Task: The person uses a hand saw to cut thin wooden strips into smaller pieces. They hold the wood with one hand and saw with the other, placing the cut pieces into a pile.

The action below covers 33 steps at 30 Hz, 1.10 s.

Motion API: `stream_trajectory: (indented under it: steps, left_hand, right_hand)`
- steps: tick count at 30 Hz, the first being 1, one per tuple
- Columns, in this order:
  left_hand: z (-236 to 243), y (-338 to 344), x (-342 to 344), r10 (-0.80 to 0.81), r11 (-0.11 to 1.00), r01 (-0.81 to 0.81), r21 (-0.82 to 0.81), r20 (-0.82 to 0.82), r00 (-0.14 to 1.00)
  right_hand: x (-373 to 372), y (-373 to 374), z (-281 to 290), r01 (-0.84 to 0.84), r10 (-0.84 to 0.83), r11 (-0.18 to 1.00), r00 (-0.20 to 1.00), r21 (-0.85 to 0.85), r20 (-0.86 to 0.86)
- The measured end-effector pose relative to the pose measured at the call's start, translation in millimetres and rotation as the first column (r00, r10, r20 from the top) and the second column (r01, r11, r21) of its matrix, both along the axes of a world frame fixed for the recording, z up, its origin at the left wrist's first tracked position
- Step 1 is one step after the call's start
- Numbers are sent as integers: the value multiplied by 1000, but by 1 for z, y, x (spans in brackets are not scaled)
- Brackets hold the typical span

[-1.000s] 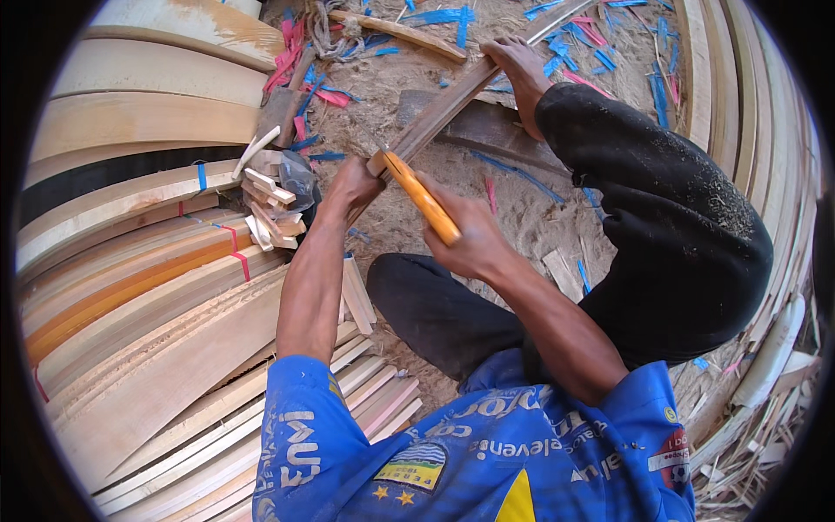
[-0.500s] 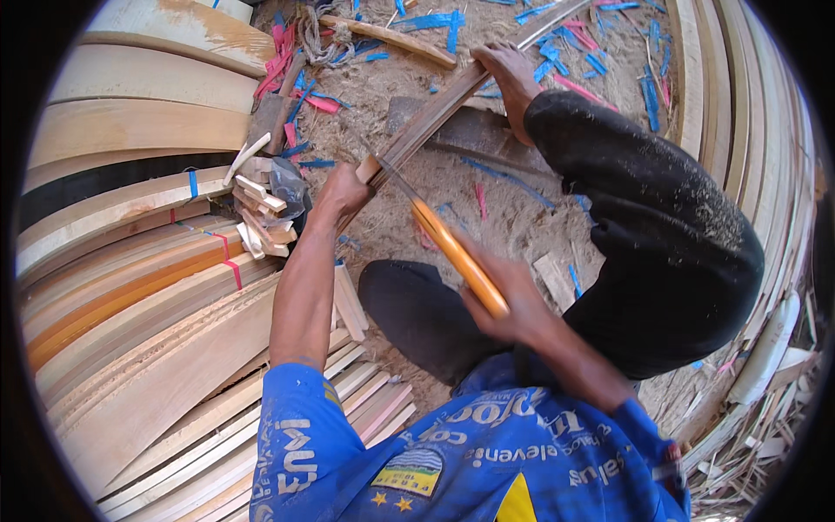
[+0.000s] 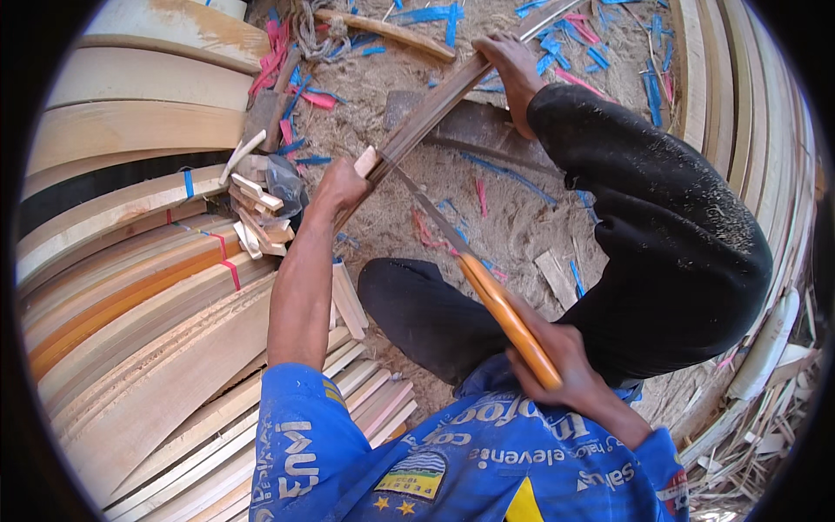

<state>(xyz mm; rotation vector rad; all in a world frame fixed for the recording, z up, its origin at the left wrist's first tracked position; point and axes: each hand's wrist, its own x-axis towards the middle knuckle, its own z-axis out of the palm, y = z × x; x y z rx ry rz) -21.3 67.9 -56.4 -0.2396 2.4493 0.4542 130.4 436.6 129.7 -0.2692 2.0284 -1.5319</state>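
Note:
My right hand is wrapped round the long orange handle of a handsaw. Its thin dark blade slants up and left, and the tip end meets the edge of some long brown wood strips. My left hand is closed round the lower end of these strips, close to the blade. A short pale wood block sticks up at its thumb side, against the strips. Farther up, my bare foot presses on the strips, which cross over a dark board lying on the ground.
Stacked planks fill the left side, with small offcuts at their ends. More long boards curve along the right. Blue and pink strap scraps litter the sawdust-covered ground. Wood slivers lie at lower right.
My right hand has drawn the saw back down and right, so more of its blade shows below the strips. My left hand and foot stay about where they were.

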Motion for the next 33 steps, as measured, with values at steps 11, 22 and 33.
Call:
stream_trajectory:
  steps: [11,22,33]
  left_hand:
    - [8,-2,-8,9,1000,-11,-27,-65,998]
    - [0,-5,-21,-5,998,3,-63,-38,999]
    - [6,-1,-20,-21,1000,21,-7,-75,997]
  right_hand:
    - [-59,-73,-66,31,-27,999,990,26,-138]
    - [-84,-109,-101,117,-122,992,971,-39,-204]
    - [-48,-63,-77,52,-47,997,996,61,-76]
